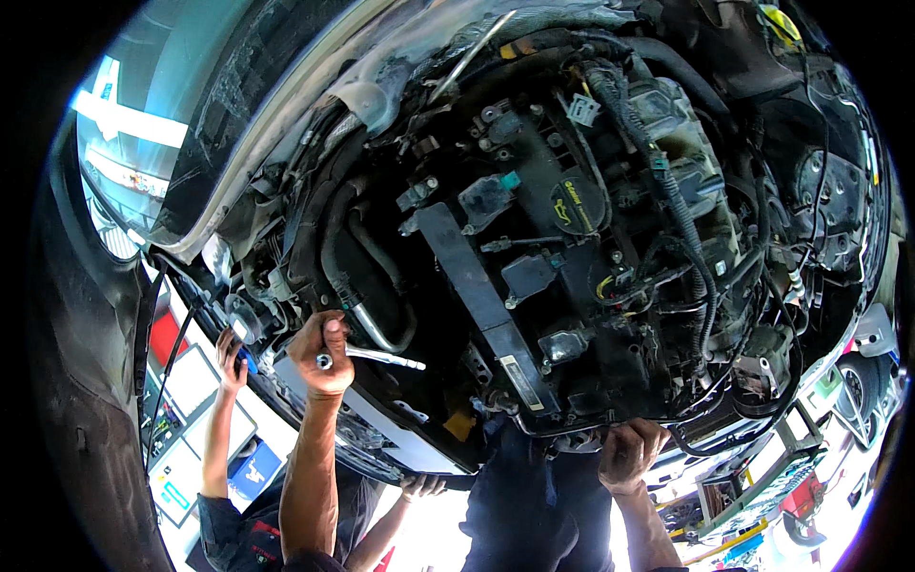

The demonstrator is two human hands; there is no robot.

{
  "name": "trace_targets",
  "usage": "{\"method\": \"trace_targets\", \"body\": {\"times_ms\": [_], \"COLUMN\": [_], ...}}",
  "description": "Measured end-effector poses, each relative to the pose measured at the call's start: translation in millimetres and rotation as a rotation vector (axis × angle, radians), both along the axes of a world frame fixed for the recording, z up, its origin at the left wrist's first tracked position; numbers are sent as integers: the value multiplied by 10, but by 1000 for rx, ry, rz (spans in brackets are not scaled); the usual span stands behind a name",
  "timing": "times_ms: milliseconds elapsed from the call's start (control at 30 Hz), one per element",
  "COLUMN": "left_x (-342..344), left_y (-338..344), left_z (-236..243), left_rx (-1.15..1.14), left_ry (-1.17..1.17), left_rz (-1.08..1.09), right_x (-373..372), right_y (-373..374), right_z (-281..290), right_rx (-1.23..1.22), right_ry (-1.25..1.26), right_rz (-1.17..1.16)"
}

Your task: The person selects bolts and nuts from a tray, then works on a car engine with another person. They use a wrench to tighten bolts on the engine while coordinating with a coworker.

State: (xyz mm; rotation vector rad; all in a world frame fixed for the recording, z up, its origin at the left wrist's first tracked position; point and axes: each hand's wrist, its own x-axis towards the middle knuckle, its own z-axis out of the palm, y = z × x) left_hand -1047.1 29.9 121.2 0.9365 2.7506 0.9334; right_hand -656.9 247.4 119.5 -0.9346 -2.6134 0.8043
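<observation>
My left hand [319,355] is closed in a fist around a chrome socket wrench [386,358], whose bar points right over the dark gap beside the engine [572,276]. A round metal end of the tool shows at the fist. Close by the knuckles runs a bent black hose with a silver pipe section [372,326]. Low in the picture, my right hand [631,456] is curled over the front edge of the engine bay, just below a thin black line; its fingertips are partly hidden. On the engine sit a black oil cap [578,205] and several black ignition coils [529,276].
A co-worker stands at the left, one hand [229,359] raised by the headlight area, the other [422,487] on the front edge. Loose wiring and a corrugated conduit [681,229] cross the engine's right side. A wheel [861,386] and shelving appear far right.
</observation>
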Motion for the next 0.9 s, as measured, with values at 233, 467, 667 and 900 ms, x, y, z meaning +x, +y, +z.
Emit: {"method": "trace_targets", "body": {"times_ms": [233, 467, 667, 900], "left_x": [-51, -31, -9, -7], "left_y": [59, 25, 71, 105], "left_z": [33, 36, 34, 75], "left_rx": [-65, -160, -145, -289], "left_ry": [1, -12, -4, -10], "left_rz": [-124, -98, -83, -68], "right_x": [-1, -3, -1, -19], "right_y": [-118, -154, -133, -114], "right_z": [-73, -135, -105, -104], "right_rx": [34, 111, 57, 58], "right_ry": [-27, 3, 42, 72], "right_rz": [-96, -131, -158, -160]}}
